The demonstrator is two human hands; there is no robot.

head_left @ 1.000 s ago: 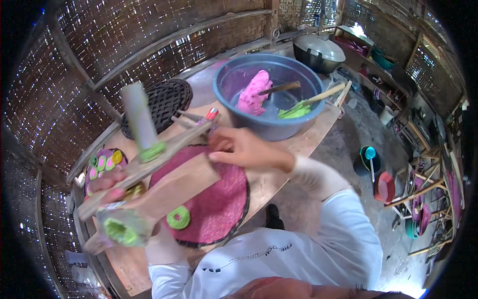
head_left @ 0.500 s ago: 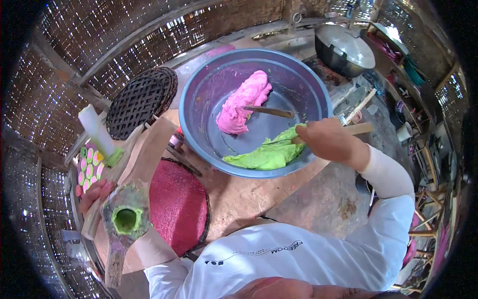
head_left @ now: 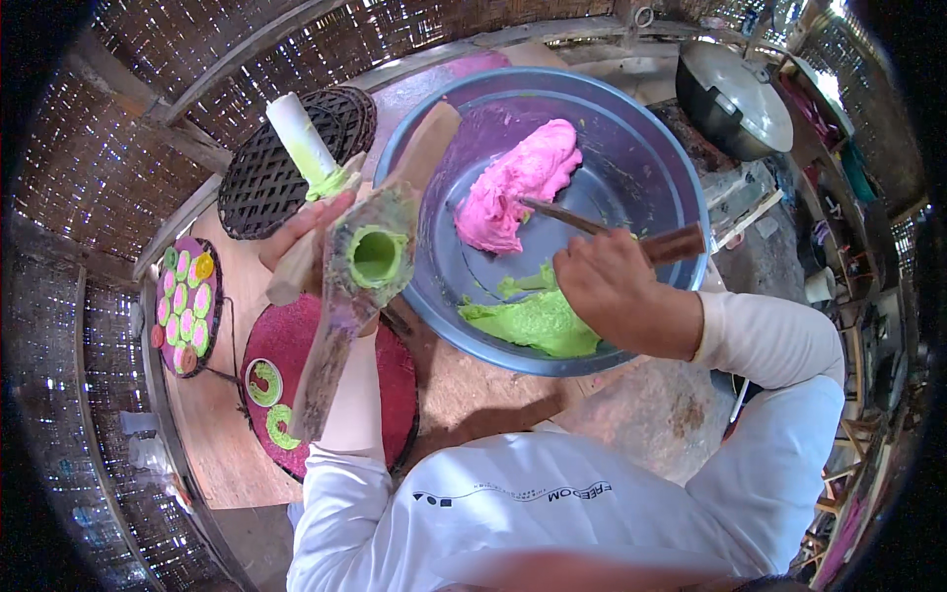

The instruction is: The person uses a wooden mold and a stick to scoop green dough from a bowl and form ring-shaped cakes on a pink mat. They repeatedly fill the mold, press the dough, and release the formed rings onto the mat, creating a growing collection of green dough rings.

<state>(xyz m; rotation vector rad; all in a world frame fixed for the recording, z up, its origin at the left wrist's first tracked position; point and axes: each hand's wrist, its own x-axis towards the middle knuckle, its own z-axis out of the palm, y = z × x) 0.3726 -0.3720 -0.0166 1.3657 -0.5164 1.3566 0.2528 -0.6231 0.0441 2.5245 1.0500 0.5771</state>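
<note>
My left hand (head_left: 304, 235) is closed around a wooden dough press (head_left: 340, 321) with long arms. Green dough coats the rim of the press's round hole. Just beyond my left fingers, a white cylinder (head_left: 299, 136) leans with green dough on its lower end; how it is held is hidden. My right hand (head_left: 619, 296) grips a wooden spatula (head_left: 676, 245) over the large blue-grey basin (head_left: 681, 187). Beneath that hand lies a lump of green dough (head_left: 538, 324). Farther back in the basin, a second wooden stick (head_left: 562, 213) is stuck in the pink dough (head_left: 518, 183).
A round red mat (head_left: 380, 395) bears green dough rings (head_left: 282, 426). To its left, a tray (head_left: 213, 326) holds several pink-and-green pieces. Woven black trays (head_left: 252, 192) lie stacked behind. A lidded pot (head_left: 735, 99) stands at the back right. Woven walls enclose the space.
My left hand has carried the press and white cylinder rightward and up, toward the basin's left rim. My right hand has come lower and left over the green dough. The view has shifted left.
</note>
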